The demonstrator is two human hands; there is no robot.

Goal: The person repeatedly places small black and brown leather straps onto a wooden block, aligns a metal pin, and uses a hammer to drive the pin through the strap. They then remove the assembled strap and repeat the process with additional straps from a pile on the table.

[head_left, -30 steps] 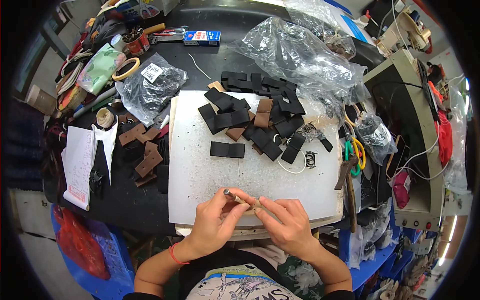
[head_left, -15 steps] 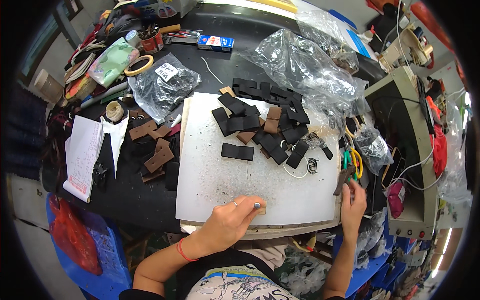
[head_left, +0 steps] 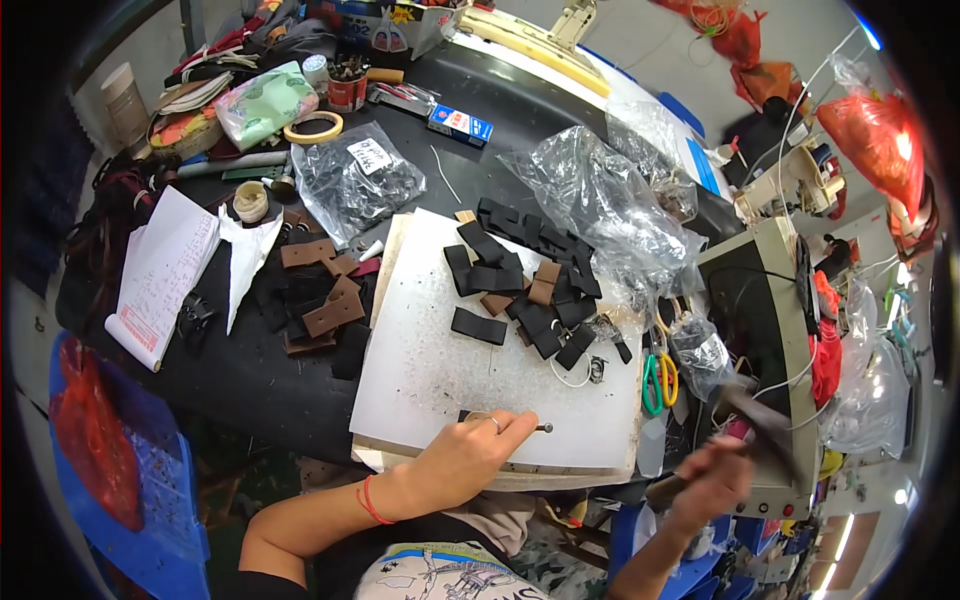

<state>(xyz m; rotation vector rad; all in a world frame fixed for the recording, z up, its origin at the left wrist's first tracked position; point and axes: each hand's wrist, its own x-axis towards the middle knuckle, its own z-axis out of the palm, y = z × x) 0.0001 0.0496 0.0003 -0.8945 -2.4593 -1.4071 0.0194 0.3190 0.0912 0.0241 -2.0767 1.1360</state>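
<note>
My left hand point(head_left: 465, 460) is closed around a thin metal punch point(head_left: 546, 428), whose round end pokes out past the fingertips. It rests low on the white board point(head_left: 410, 390), and a bit of something dark shows by its knuckles. Off the board's right edge, my right hand point(head_left: 715, 480) grips a hammer point(head_left: 762, 432); both are smeared by motion. Farther up the board lies a pile of black folded strap pieces point(head_left: 490, 275) with a few brown ones point(head_left: 543, 283) among them. One black piece point(head_left: 479, 326) lies slightly apart, nearer to me.
Green- and yellow-handled scissors point(head_left: 660, 382) lie right of the board. Brown pieces with holes point(head_left: 333, 307), a written notepad point(head_left: 165, 270) and a bag of dark parts point(head_left: 360, 185) are on the left. Clear plastic bags point(head_left: 610, 210) spread behind; a grey-framed machine point(head_left: 775, 240) stands right.
My right hand has lifted the hammer from beside the scissors and swung it rightward and nearer to me. The punch in my left hand has tipped from upright toward the right. The view has shifted.
</note>
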